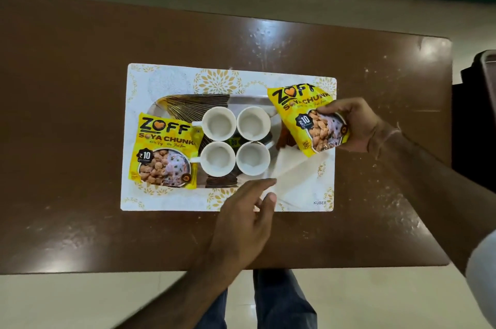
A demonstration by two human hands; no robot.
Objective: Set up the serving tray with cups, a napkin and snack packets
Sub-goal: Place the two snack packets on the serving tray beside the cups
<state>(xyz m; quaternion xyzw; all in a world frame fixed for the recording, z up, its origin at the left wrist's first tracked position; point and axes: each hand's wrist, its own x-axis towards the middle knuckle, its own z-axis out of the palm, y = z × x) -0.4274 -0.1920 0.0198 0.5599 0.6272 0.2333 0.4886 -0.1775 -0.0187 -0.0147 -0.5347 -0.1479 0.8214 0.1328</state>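
Observation:
Several white cups (235,145) stand in a square block in the middle of the serving tray (249,101), which has dark gold-lined leaf patterns. One yellow soya chunk packet (165,151) lies flat on the tray's left end. My right hand (354,126) grips a second yellow packet (308,119) by its lower right side, over the tray's right end. A white napkin (292,175) lies at the tray's front right corner. My left hand (249,210) hovers at the napkin's near left edge, fingers apart, holding nothing.
The tray rests on a white placemat (171,76) with gold flower prints, on a brown table (80,113). A dark object (485,79) sits past the table's right edge. My legs and a light floor show below the table's front edge.

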